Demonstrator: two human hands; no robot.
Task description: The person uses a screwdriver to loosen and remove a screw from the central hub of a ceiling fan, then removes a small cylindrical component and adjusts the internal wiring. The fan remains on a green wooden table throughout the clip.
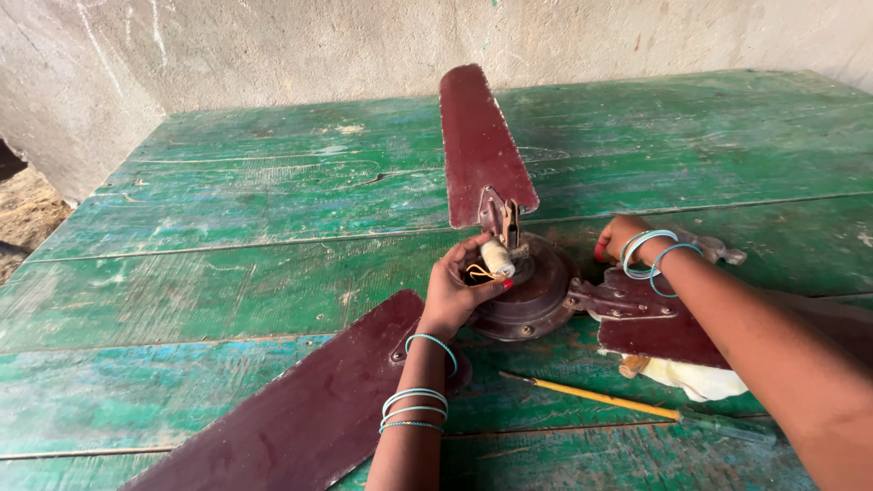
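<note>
At the fan hub (527, 295), left hand (457, 289) pinches the capacitor (497, 258); tugging may snap its yellow wires (479, 272). Right hand (620, 238), at 3 o'clock, grip hidden.

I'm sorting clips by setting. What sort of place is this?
Likely a rough home or backyard repair spot, not a fitted workshop: a maroon ceiling fan lies on a worn green plank platform against a bare plastered wall, with a yellow-shafted screwdriver beside it.
</note>
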